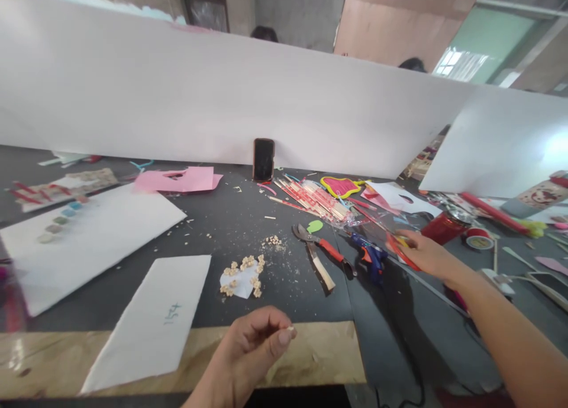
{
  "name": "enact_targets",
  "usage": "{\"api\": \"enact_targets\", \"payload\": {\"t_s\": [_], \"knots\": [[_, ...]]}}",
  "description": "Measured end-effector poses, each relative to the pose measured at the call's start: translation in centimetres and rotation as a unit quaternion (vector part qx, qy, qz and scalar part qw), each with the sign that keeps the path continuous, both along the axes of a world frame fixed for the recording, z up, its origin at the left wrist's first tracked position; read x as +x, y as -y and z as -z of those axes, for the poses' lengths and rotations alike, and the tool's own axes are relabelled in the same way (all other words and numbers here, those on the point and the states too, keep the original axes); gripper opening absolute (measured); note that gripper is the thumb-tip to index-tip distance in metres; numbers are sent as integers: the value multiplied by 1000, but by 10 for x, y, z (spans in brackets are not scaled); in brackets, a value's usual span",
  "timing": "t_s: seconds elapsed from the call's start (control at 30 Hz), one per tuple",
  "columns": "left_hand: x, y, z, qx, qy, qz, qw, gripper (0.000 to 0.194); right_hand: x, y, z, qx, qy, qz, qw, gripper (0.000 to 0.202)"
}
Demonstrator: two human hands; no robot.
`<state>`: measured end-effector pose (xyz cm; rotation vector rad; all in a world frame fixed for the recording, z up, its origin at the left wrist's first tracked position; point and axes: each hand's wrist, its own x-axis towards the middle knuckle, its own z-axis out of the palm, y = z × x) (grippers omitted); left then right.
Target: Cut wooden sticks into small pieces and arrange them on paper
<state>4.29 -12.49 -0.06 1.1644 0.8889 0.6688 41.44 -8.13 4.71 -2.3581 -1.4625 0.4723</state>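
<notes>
Near the front edge, my left hand [252,352] is closed in a pinch on a small pale piece [290,329]. Just beyond it lies a white paper shape [242,282], edged with clusters of small pale wooden bits. A loose pile of such bits [274,241] sits farther back. At the right, my right hand [421,253] is closed around a tool with red-orange and yellow handles [398,251], which looks like scissors; the fingers partly hide it. Left of that hand are a blue glue gun [371,255] and red-handled cutters [326,247].
A phone [263,159] leans upright against the white partition [213,100]. Red-and-white packaged sticks [310,198] lie behind the cutters. White boards [153,319] and pink foam [181,180] occupy the left. A red can [446,224] stands beyond my right hand, and a cord [410,360] trails down the table.
</notes>
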Motion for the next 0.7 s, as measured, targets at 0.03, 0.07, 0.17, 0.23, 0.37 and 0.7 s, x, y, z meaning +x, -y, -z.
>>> {"api": "enact_targets", "payload": {"t_s": [0.03, 0.07, 0.17, 0.23, 0.37, 0.7], "knots": [[0, 1, 0, 0, 0, -1, 1000, 27, -2, 1, -3, -22, 62, -8, 998, 48], [0, 2, 0, 0, 4, -2, 1000, 26, -3, 3, -7, -43, 116, -9, 992, 47], [0, 6, -1, -6, 20, 4, 1000, 26, -10, 6, -18, -80, 275, 10, 958, 40], [-1, 7, -1, -14, 30, 9, 999, 27, -15, 7, -25, -95, 356, 17, 930, 34], [-3, 7, -2, -18, 35, 11, 999, 28, -17, 6, -36, -131, 439, 27, 888, 31], [-5, 9, -1, -12, 33, 4, 999, 27, 6, 19, -35, -153, 514, -12, 844, 35]]}}
